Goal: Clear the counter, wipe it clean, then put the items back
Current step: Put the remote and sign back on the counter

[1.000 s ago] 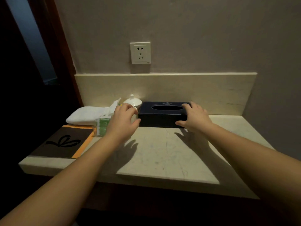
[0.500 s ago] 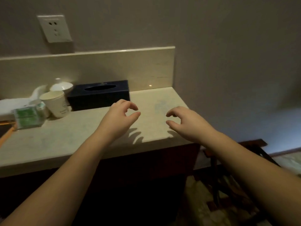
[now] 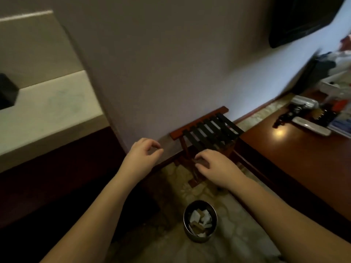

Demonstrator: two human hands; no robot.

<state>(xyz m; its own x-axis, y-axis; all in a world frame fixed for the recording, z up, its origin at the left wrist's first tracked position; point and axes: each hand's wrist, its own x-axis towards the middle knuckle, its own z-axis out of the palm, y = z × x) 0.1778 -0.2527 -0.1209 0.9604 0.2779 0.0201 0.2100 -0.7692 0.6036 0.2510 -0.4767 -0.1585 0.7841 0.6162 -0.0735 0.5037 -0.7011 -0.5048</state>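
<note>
The pale stone counter point(image 3: 57, 111) lies at the left edge of the view, with only a corner of the dark tissue box point(image 3: 7, 92) showing on it. My left hand point(image 3: 141, 153) hangs in the air to the right of the counter, fingers loosely curled, holding nothing. My right hand point(image 3: 216, 168) hovers beside it, over the floor and in front of a folding rack, fingers loosely bent and empty. The cup, towel and other counter items are out of view.
A wooden luggage rack with black straps point(image 3: 207, 130) stands against the wall. A round metal waste bin point(image 3: 199, 221) holding paper scraps sits on the patterned floor below my hands. A reddish wooden desk point(image 3: 284, 149) with cluttered items fills the right side.
My view has swung right, away from the counter. My right hand let go of the tissue box, and both hands moved off the counter and now hang empty over the floor.
</note>
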